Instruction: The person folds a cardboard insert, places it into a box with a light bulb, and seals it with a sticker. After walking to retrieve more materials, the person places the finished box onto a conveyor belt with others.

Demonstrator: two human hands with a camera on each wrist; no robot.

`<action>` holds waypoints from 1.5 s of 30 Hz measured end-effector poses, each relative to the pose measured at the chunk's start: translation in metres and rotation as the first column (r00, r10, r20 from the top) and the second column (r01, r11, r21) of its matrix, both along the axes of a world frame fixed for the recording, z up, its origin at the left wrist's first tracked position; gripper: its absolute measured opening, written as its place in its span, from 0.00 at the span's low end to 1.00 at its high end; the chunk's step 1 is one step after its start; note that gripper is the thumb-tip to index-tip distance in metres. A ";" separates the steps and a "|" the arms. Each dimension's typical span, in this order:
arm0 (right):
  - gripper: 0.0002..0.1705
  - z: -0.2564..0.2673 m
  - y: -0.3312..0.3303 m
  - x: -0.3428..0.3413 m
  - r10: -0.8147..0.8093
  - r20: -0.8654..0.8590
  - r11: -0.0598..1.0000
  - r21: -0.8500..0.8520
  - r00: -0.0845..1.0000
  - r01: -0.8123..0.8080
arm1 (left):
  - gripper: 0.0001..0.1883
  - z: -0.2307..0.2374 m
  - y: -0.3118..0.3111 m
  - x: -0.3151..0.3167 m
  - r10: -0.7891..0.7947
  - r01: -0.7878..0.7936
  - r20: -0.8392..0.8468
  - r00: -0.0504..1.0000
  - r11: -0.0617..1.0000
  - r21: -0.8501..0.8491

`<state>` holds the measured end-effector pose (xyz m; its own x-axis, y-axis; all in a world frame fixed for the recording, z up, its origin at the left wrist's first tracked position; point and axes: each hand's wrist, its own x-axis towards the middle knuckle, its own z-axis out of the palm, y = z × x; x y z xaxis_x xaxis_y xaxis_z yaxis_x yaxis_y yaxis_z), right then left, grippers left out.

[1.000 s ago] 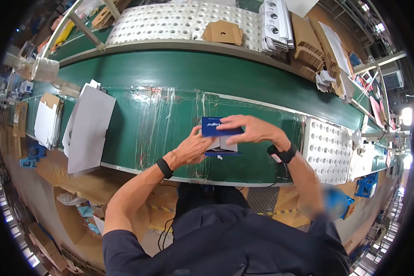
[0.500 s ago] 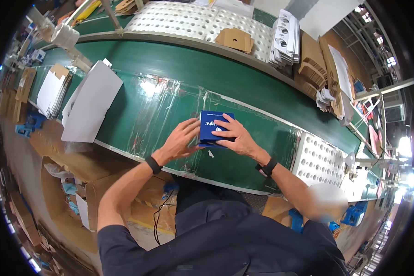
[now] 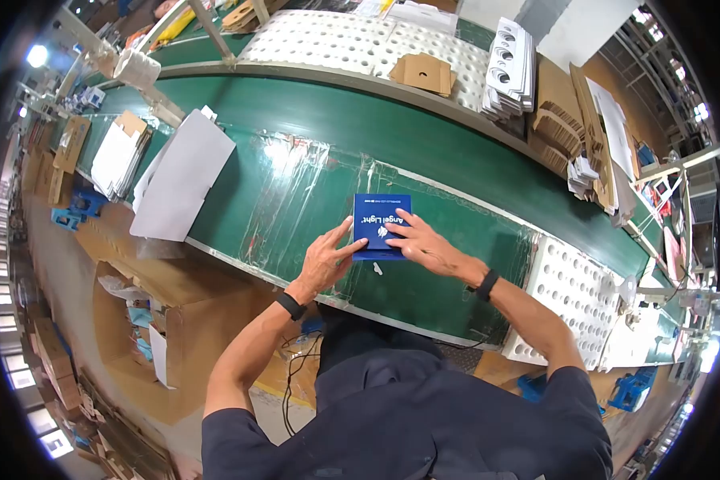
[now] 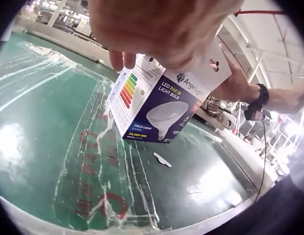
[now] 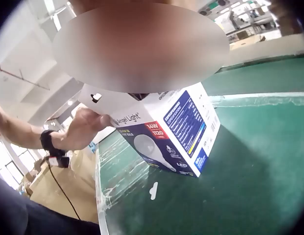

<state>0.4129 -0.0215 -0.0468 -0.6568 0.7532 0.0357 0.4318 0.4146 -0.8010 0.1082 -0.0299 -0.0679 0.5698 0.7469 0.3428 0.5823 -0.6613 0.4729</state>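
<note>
A light bulb box, with a blue top panel lettered "Angel Light", stands on the green table. In the left wrist view its printed sides show a bulb picture, and a white hang tab sticks out at the upper edge. My left hand grips the box's near left corner, thumb on the top edge and fingers along the side. My right hand lies over the top's right part with fingers spread. A small white cut-out piece lies on the table just before the box.
White cardboard sheets lean at the left, with a stack of folded card beyond. At the right is a white tray with holes. A raised shelf at the back bears perforated white trays, brown card pieces and white inserts.
The box's blue top panel has come down from a raised slant to flat. My right hand has settled on it; my left hand moved off the side, then back onto the near left corner.
</note>
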 end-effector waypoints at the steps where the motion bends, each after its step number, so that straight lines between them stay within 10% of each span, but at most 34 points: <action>1: 0.34 0.005 -0.006 0.008 0.054 0.062 0.995 0.079 0.997 -0.059 | 0.31 0.010 0.000 0.000 -0.007 0.007 0.001 1.000 0.999 -0.034; 3: 0.32 0.005 -0.018 0.010 0.037 0.218 0.972 0.219 0.975 -0.086 | 0.29 0.010 0.000 0.005 -0.008 0.009 0.003 1.000 0.997 -0.076; 6: 0.29 -0.024 -0.028 -0.015 -0.217 0.020 0.942 0.265 0.976 0.204 | 0.18 -0.001 -0.002 0.025 0.293 -0.071 0.303 0.907 0.815 -0.575; 10: 0.31 -0.041 -0.025 -0.037 -0.349 -0.202 0.882 0.260 0.915 0.394 | 0.27 -0.007 -0.014 0.053 0.539 -0.011 0.482 0.691 0.674 -0.739; 12: 0.36 -0.014 -0.019 -0.056 -0.770 -0.372 0.635 -0.373 0.518 0.676 | 0.34 0.000 -0.011 0.065 0.750 -0.049 0.512 0.418 0.582 -0.812; 14: 0.41 -0.046 -0.015 -0.061 -0.805 -0.350 0.593 -0.499 0.480 0.632 | 0.35 -0.001 -0.005 0.066 0.752 -0.105 0.440 0.490 0.552 -0.827; 16: 0.45 -0.048 -0.015 -0.060 -0.814 -0.222 0.574 -0.445 0.537 0.687 | 0.35 0.018 0.006 0.075 0.717 -0.210 0.331 0.613 0.552 -0.807; 18: 0.44 -0.055 -0.013 -0.068 -0.778 -0.442 0.626 -0.481 0.447 0.613 | 0.34 -0.003 0.021 0.085 0.539 -0.538 -0.015 0.842 0.842 0.032; 23: 0.26 -0.084 -0.029 -0.059 -0.928 -0.363 0.374 -0.904 0.088 0.208 | 0.51 0.020 0.026 0.130 0.537 -0.550 -0.253 0.805 0.835 0.021; 26: 0.19 -0.107 -0.062 -0.041 -0.918 -0.097 0.307 -0.788 0.385 0.534 | 0.52 0.026 0.027 0.127 0.531 -0.542 -0.221 0.818 0.840 0.011; 29: 0.25 -0.125 -0.113 -0.063 -0.639 -0.049 0.730 0.276 0.768 0.625 | 0.50 0.022 0.030 0.129 0.511 -0.520 -0.202 0.836 0.854 0.010; 45: 0.19 -0.111 -0.096 -0.118 -0.643 0.183 0.764 0.210 0.743 0.610 | 0.51 0.026 0.066 0.096 0.281 -0.297 -0.202 0.938 0.953 -0.054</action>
